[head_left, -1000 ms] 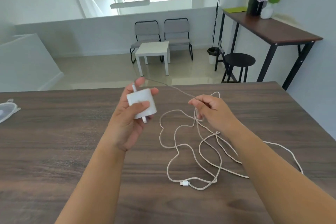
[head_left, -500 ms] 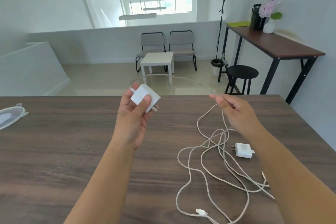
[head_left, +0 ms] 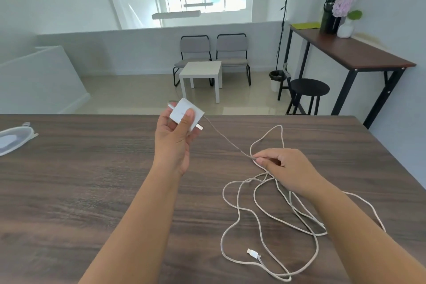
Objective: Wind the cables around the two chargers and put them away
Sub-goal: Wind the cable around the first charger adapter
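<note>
Meanwhile, the charger [head_left: 186, 113] was held up in the left hand [head_left: 175, 138], above the far edge of the bench [head_left: 92, 191], with the thumb pressed on its near face and the fingers [head_left: 192, 137] curled behind it. Its prongs pointed down to the right. As in the frame half a second before, it was tilted on a corner, and the grip was little changed.

The right hand [head_left: 285, 170] had been brought down and inward: earlier it was raised beyond the tangle, and now it was low over the bench, nearer the left hand. The cable [head_left: 227, 142] was pinched between its thumb and forefinger, and a taut stretch ran from that pinch up to the charger. The rest of the cable lay in loose loops on the bench under and beside the right forearm, with its white plug [head_left: 253, 253] lying free near the front edge.

The second charger, seen by the right wrist half a second earlier, could no longer be seen. A clear lid [head_left: 13, 138] lay at the bench's left edge.
</note>
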`<state>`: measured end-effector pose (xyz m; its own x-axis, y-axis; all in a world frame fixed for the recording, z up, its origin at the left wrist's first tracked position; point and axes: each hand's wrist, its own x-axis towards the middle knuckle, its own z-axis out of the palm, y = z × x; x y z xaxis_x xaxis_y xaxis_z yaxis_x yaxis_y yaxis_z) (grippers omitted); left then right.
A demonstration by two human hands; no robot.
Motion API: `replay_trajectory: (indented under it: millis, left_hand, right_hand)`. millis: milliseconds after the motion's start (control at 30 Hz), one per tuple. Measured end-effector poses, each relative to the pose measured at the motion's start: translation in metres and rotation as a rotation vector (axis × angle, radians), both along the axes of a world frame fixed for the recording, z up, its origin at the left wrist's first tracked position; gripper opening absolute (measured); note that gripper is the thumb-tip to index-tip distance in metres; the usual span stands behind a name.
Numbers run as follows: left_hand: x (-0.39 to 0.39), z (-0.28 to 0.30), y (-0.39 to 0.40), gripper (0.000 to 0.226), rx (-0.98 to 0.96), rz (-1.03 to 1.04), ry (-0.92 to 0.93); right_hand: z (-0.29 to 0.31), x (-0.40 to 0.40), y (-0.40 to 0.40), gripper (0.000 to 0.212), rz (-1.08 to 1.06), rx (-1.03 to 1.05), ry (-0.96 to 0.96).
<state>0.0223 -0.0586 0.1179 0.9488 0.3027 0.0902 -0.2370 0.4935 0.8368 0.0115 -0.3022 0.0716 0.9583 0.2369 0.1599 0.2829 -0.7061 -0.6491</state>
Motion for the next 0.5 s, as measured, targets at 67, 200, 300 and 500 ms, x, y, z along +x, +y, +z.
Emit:
replay_trajectory:
  millis: [67, 200, 300, 500]
  left_hand:
    - [0.0, -0.004, -0.002, 0.052, 0.031, -0.004, 0.029]
    - [0.0, -0.008, 0.001, 0.064, -0.128, -0.187, 0.07]
    - [-0.002, -0.013, -0.002, 0.045, -0.283, -0.275, 0.148]
    - [-0.003, -0.026, -0.011, 0.037, -0.314, -0.288, 0.249]
  right_hand:
    - [0.0, -0.002, 0.003, 0.015, -0.01, 0.051, 0.036]
    - [0.005, -0.007, 0.006, 0.028, -0.121, 0.35, 0.172]
    - [0.016, -0.014, 0.006, 0.019, -0.138, 0.504, 0.151]
    - [0.019, -0.013, 0.001, 0.021, -0.145, 0.605, 0.061]
